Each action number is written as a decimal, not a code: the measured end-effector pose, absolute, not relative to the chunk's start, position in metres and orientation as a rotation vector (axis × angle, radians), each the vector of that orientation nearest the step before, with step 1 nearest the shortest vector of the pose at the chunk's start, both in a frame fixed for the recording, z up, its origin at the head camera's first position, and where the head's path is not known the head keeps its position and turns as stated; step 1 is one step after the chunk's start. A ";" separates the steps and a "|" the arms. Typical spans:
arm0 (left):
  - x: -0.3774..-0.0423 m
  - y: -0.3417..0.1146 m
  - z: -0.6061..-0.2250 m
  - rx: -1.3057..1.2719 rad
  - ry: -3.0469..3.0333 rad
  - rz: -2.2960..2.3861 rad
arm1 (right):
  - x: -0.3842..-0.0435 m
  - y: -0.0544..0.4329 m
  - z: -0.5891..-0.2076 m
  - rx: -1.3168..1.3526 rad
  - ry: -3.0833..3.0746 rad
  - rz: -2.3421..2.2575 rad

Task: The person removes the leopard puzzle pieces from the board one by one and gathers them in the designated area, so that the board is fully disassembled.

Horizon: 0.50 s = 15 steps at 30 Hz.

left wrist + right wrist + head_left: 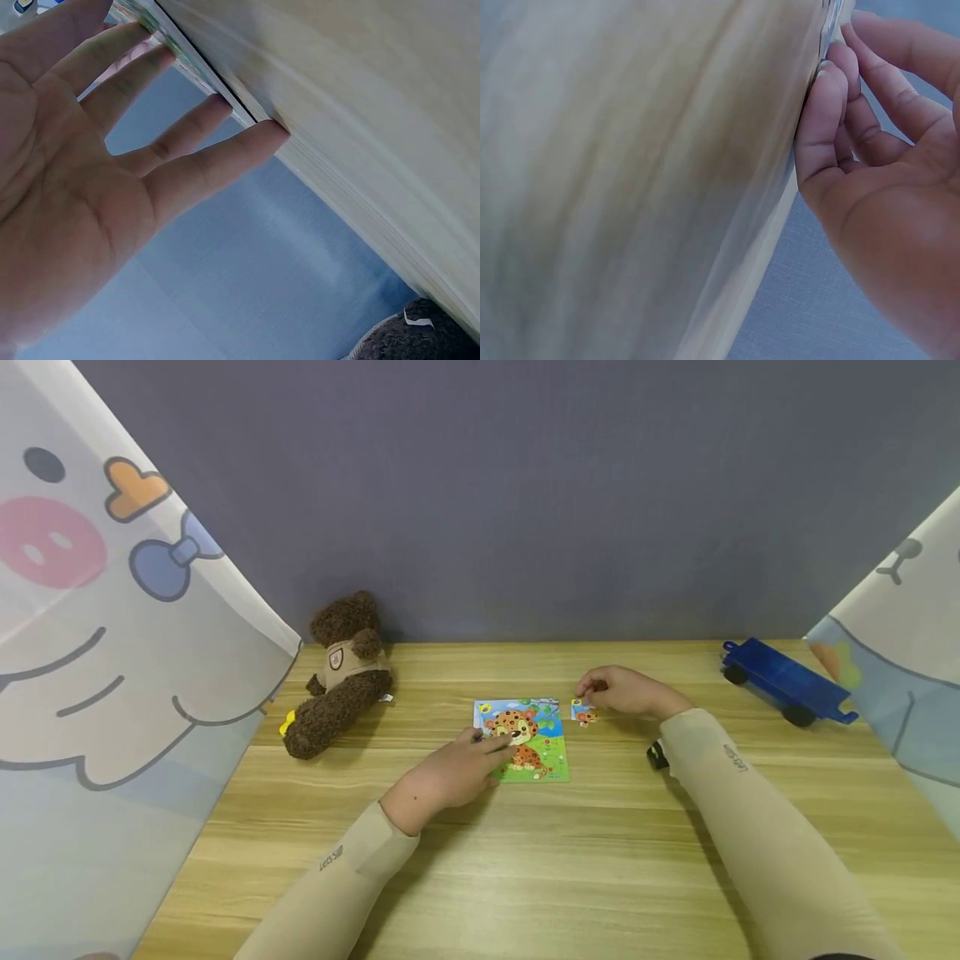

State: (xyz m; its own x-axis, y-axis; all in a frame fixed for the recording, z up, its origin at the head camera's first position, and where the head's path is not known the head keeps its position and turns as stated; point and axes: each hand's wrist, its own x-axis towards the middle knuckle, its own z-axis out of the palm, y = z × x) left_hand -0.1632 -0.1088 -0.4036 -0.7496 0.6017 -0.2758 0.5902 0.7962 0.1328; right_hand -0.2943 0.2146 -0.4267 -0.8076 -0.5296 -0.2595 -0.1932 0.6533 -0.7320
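A square picture board (553, 756) showing a cartoon spotted cub lies flat on the table. My left hand (465, 768) rests on its left part with fingers spread, covering some of the picture. In the left wrist view, the fingertips (274, 133) reach the board's edge. Right of the board lie small jigsaw puzzle pieces (577, 712), with a yellow, blue and orange print matching the picture. My right hand (626, 691) pinches at their upper right, thumb and fingers curled in. From the right wrist, the fingers (825, 112) bunch low at the table surface, partly hiding the thin pieces.
A brown teddy bear (348, 668) slumps at the back left, with something yellow (287, 722) beside it. At the back right stands a blue toy wagon (787, 681) with black wheels. A small black object (657, 754) shows by the right cuff. A grey wall (525, 527) borders the table's back.
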 end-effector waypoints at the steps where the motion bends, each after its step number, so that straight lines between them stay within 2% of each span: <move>1: -0.163 -0.109 -0.404 0.914 2.682 0.049 | -0.294 0.215 -0.426 -0.562 2.419 -0.998; 15: -0.163 -0.108 -0.405 0.927 2.692 0.035 | -0.291 0.210 -0.415 -0.617 2.518 -1.011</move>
State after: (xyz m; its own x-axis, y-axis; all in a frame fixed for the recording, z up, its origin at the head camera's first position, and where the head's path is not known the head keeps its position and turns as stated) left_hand -0.1626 -0.1078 -0.4046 -0.7497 0.6060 -0.2661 0.5988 0.7923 0.1172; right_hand -0.2906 0.2104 -0.4149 -0.8411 -0.5161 -0.1617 -0.2609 0.6491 -0.7145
